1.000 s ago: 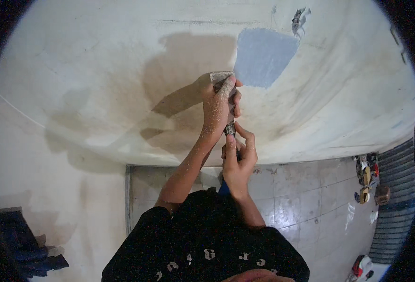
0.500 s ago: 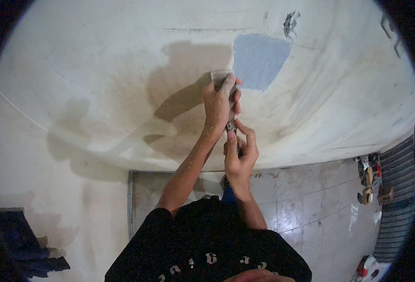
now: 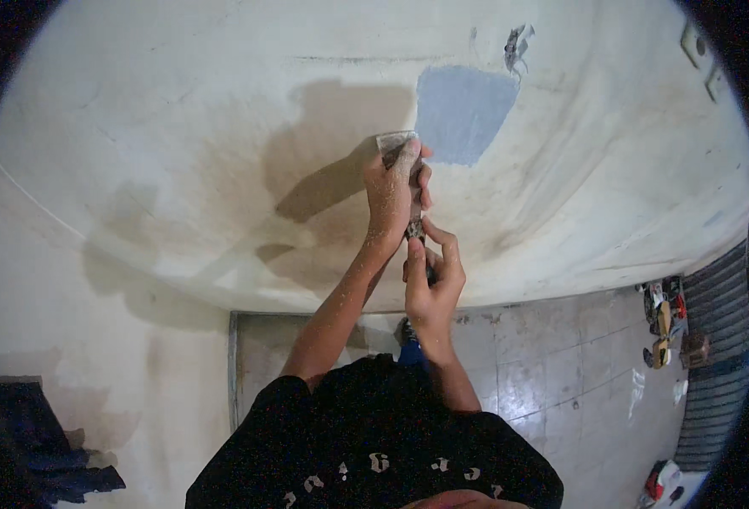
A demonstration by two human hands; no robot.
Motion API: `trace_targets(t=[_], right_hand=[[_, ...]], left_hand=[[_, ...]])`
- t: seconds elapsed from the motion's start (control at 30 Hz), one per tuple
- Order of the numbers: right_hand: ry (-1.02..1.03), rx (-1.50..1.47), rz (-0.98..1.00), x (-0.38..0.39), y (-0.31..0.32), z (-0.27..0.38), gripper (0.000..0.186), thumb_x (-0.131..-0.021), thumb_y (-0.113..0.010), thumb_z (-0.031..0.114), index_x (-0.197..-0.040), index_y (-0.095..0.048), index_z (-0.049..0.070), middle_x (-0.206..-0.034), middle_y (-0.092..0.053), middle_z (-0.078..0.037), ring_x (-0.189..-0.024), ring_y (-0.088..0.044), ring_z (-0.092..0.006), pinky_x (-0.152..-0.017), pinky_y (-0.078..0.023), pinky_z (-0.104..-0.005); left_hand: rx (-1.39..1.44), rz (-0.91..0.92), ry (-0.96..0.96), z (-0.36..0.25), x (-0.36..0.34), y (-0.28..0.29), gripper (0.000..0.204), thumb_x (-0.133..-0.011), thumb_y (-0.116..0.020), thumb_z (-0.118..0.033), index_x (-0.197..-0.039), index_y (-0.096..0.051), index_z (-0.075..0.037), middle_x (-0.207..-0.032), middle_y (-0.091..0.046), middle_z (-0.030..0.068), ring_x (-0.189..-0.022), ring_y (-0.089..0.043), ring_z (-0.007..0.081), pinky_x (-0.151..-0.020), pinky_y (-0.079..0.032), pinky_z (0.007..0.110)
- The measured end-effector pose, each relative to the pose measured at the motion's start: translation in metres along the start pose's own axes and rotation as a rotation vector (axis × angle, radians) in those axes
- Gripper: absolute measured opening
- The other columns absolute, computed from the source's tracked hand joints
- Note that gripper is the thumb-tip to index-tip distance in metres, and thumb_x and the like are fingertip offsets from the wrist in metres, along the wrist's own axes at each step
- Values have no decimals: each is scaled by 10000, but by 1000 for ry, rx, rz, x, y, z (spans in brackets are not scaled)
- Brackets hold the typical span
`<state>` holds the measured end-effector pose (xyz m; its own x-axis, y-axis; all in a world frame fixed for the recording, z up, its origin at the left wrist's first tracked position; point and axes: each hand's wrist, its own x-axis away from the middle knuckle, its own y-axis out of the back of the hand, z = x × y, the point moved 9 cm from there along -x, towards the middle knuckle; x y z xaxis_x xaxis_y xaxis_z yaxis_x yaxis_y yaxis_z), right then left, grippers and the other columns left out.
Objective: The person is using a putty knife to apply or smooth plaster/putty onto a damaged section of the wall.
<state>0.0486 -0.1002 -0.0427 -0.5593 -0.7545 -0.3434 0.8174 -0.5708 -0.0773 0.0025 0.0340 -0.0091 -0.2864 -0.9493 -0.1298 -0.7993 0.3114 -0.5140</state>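
Both my hands hold a putty scraper (image 3: 397, 142) against an off-white wall (image 3: 179, 144). My left hand (image 3: 393, 193), dusted with white powder, presses its fingers on the metal blade near the top. My right hand (image 3: 430, 280) grips the handle lower down. The blade's edge sits just left of a grey-blue patch (image 3: 463, 112) on the wall. Most of the handle is hidden by my fingers.
A dark smudge or hole (image 3: 515, 42) marks the wall above the patch. Grey floor tiles (image 3: 553, 365) lie below, with small tools (image 3: 663, 327) at the right and a striped mat (image 3: 718, 339). Dark cloth (image 3: 35, 450) lies at lower left.
The hands and scraper stay pressed on the same spot of wall; the blade shifted slightly down then up again. The view drifted a little, so the grey patch appears more to the left.
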Motion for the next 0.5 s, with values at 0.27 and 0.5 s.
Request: trace_targets(t=[0.27,0.5], right_hand=[[-30,55,19,-1,1,-2,270,-962,-545,123,-1202,-514,4,-599,-498,22,-535,-396,-35,-484,-263,-206],[46,57,-7,-3,1,14,264,-960,-541,112,-1199,-518,4,-580,-481,29,-528,-383,-31,-478,-253,-207]], left_hand=[[22,11,-23,-2,-8,-1,258,-923,-586,-242,-850,-584,5,-540,-501,49,-359,-461,134,-324,-374,262],[24,-16,30,-2,2,-2,254,-922,-588,-243,-846,-585,-1,-542,-496,42,-362,-463,135,-334,-376,262]])
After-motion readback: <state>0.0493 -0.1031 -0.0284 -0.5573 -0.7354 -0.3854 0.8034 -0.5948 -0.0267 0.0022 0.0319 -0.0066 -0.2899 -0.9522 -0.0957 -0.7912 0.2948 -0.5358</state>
